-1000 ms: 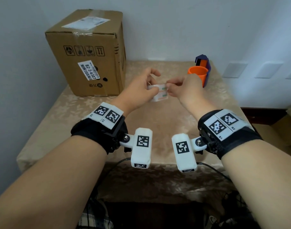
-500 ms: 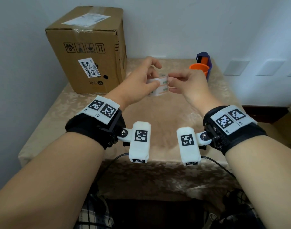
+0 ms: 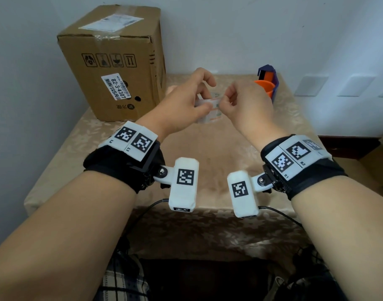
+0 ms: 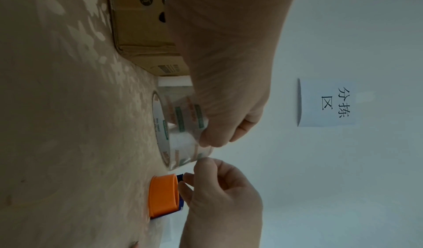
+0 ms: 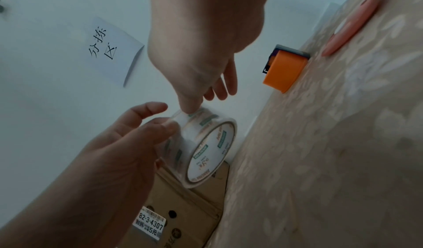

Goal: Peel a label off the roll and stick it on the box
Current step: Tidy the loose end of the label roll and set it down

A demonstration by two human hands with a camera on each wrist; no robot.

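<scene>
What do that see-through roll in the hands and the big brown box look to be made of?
The clear printed roll looks like glossy plastic film on a white core, probably card: the left hand's fingers show through it. The brown box looks like matte corrugated cardboard, with creased edges, printed handling symbols and paper stickers.

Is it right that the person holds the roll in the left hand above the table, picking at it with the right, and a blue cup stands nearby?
Nearly. The cup is orange, not blue, as the right wrist view shows. The left hand does hold the roll above the table, the right hand picking at it.
</scene>
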